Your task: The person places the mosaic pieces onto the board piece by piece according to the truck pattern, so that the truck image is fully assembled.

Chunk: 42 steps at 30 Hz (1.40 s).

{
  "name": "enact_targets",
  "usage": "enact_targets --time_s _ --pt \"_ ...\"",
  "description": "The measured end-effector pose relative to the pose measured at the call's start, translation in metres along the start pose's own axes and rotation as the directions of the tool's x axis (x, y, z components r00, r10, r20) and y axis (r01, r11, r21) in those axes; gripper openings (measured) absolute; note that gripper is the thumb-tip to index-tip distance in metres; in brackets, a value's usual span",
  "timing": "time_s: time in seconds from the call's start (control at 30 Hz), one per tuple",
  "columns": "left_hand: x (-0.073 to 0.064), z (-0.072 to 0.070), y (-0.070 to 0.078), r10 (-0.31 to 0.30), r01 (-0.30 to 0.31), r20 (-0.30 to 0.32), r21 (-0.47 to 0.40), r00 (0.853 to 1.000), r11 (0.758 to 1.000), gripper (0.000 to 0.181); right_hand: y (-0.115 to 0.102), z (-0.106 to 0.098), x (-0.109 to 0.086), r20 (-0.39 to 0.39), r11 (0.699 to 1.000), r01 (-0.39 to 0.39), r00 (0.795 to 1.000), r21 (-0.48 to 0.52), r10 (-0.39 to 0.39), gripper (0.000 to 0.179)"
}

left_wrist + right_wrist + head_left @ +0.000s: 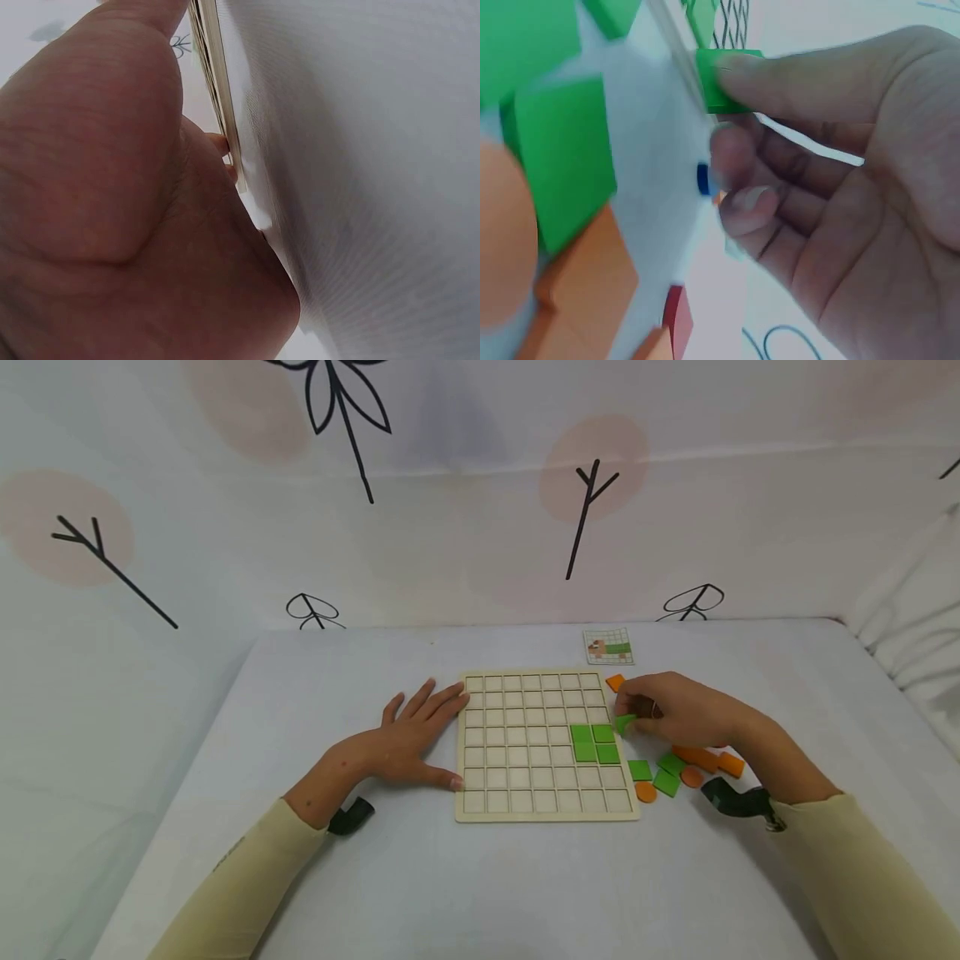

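Observation:
A wooden grid board (517, 817) lies flat on the white table, with several green square tiles (585, 743) set in cells near its right edge. My left hand (401, 745) rests with spread fingers against the board's left edge, thumb low and fingertips higher up; the left wrist view shows the palm beside the board's side (217, 67). Just off the board's right edge, my right hand (671, 710) pinches a green square tile (712, 82) between thumb and fingers. The other fingers of that hand are curled in.
Right of the board lie loose green squares (666, 782), orange discs (646, 792) and orange pieces (697, 757). An orange tile (616, 682) sits near the board's upper right corner. Behind the board is a small pattern card (608, 647). A printed cloth wall (480, 543) stands at the back.

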State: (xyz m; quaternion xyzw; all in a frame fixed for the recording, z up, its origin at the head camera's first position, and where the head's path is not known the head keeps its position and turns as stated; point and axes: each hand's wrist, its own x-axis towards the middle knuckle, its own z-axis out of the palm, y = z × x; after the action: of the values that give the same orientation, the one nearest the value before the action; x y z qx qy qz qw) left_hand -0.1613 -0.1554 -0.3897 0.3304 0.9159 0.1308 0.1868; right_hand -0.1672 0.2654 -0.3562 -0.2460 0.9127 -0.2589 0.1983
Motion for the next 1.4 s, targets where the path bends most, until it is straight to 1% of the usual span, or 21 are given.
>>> enact_targets --time_s 0.17,0.37,0.5,0.6,0.73,0.87,1.03,1.2,1.4 --pt "0.001 0.0 -0.001 0.009 -0.009 -0.002 0.003 1.0 1.0 0.121 -0.01 0.009 0.004 -0.091 0.993 0.09 0.993 0.082 -0.082 0.014" --pt "0.001 0.0 -0.001 0.006 -0.006 0.003 0.013 1.0 1.0 0.122 -0.022 0.027 0.014 -0.18 0.976 0.167 0.973 0.137 -0.141 0.014" --pt "0.002 -0.001 -0.001 -0.005 0.005 0.012 0.016 1.0 1.0 0.122 -0.029 0.036 0.018 -0.217 0.96 0.223 0.959 0.168 -0.185 0.013" --pt "0.002 -0.001 0.0 -0.006 0.006 0.009 0.015 1.0 1.0 0.122 -0.033 0.041 0.02 -0.222 0.954 0.228 0.957 0.195 -0.184 0.013" --pt "0.001 0.0 0.0 -0.001 0.001 0.004 0.014 1.0 1.0 0.122 -0.034 0.048 0.024 -0.236 0.954 0.206 0.959 0.218 -0.154 0.013" --pt "0.001 0.0 -0.001 0.0 0.0 0.004 0.011 1.0 1.0 0.122 -0.034 0.054 0.028 -0.254 0.954 0.207 0.956 0.219 -0.149 0.012" --pt "-0.001 0.001 -0.001 -0.003 0.003 0.002 0.007 1.0 1.0 0.121 -0.034 0.057 0.029 -0.251 0.953 0.199 0.958 0.228 -0.141 0.01" --pt "0.0 0.001 -0.002 -0.003 0.003 -0.003 0.003 1.0 1.0 0.121 -0.037 0.059 0.029 -0.256 0.963 0.166 0.961 0.213 -0.109 0.01" --pt "0.0 0.002 -0.002 -0.004 0.004 -0.004 0.009 1.0 1.0 0.121 -0.039 0.062 0.03 -0.282 0.976 0.157 0.953 0.154 -0.108 0.01"
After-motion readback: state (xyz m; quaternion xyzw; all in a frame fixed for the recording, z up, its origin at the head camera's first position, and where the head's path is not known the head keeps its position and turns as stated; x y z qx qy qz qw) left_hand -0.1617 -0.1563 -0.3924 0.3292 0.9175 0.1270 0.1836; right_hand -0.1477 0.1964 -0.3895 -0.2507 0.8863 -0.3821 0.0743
